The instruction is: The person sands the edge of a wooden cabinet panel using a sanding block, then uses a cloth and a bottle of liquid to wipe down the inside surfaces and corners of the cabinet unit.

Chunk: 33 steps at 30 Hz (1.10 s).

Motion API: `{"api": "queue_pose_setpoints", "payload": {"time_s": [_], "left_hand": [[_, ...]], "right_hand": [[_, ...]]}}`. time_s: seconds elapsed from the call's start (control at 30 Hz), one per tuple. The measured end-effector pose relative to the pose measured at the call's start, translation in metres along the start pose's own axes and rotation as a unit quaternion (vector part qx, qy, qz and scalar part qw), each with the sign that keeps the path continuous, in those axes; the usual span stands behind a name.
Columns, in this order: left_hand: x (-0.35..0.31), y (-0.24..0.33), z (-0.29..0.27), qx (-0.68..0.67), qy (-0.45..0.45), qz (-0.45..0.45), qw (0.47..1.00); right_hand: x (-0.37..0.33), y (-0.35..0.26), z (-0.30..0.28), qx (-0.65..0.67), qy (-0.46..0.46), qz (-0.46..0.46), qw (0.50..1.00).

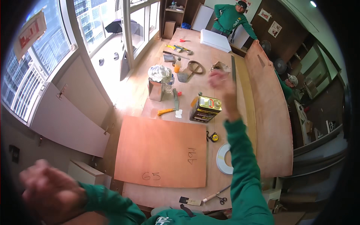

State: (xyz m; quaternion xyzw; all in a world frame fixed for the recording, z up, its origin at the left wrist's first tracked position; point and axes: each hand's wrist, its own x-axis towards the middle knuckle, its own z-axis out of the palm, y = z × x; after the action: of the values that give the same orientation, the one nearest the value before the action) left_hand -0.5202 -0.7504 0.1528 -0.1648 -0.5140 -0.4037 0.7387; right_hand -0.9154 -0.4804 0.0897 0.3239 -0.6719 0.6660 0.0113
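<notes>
Right hand (222, 80) out over the right half of the worktop (150, 197); blurred, finger state can't be told. Left hand (52, 187) beyond the near left corner; same. Tin (205, 109) stands mid-worktop, just past the panel's (157, 152) far right corner. Advisable: slow, high reach, sleeve clear of tin.

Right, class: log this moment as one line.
Left hand: blurred, left of table | Right hand: blurred, extended past metal can | Board: flat on table | Grips: unclear
</notes>
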Motion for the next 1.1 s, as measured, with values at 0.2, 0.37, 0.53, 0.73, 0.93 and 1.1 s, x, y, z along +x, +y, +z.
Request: {"api": "queue_pose_setpoints", "payload": {"time_s": [0.2, 0.37, 0.53, 0.73, 0.93, 1.1], "left_hand": [[-0.176, -0.071, -0.045, 0.143, -0.144, -0.524, 0.827], [-0.297, -0.074, -0.051, 0.032, -0.060, -0.751, 0.656], [-0.356, -0.115, -0.034, 0.039, -0.192, -0.727, 0.658], [-0.354, -0.204, 0.010, 0.072, -0.287, -0.599, 0.744], [-0.403, -0.291, 0.050, 0.035, -0.300, -0.571, 0.764], [-0.481, -0.404, 0.104, 0.070, -0.296, -0.511, 0.804]], "right_hand": [[0.057, 0.305, 0.091, 0.044, -0.040, 0.348, 0.935], [0.118, 0.393, 0.154, 0.127, 0.060, 0.482, 0.865], [0.147, 0.431, 0.171, 0.125, 0.099, 0.455, 0.876], [0.173, 0.392, 0.166, 0.239, 0.081, 0.267, 0.930], [0.165, 0.273, 0.062, 0.268, 0.068, 0.086, 0.957], [0.042, 0.190, -0.026, 0.175, 0.185, 0.096, 0.962]]}}
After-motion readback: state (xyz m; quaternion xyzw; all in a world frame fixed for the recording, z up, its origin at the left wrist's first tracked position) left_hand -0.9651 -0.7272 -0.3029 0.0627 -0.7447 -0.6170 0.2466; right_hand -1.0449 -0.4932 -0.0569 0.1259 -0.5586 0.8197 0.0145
